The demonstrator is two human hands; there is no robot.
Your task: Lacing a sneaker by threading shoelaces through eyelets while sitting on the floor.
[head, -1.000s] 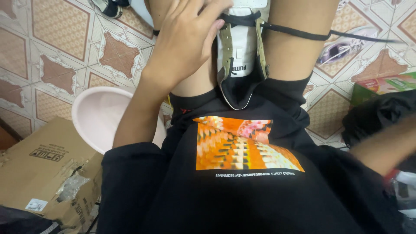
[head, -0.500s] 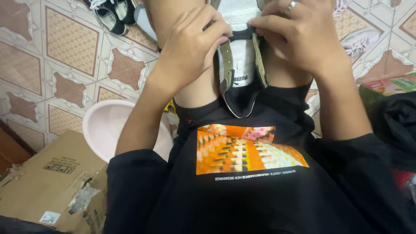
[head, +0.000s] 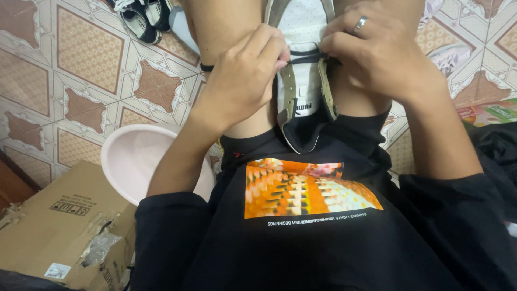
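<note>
A white and grey-green sneaker (head: 302, 81) rests upright between my knees, heel toward me. A black shoelace (head: 306, 58) runs across its tongue. My left hand (head: 245, 81) pinches the lace at the shoe's left edge. My right hand (head: 371, 51), with a ring on one finger, pinches the same lace at the right edge. The lace is taut between the two hands. A loose end of it shows by my left thigh. I wear a black shirt with an orange print.
A pale pink plastic basin (head: 137, 161) stands on the tiled floor at my left. A cardboard box (head: 59, 226) lies at lower left. Dark sandals (head: 141, 19) sit at top left, another shoe (head: 449, 56) at right, a colourful packet (head: 487, 114) beyond it.
My right hand came into view from the right and took hold of the lace. Both hands now grip it across the shoe, and the view has tilted downward.
</note>
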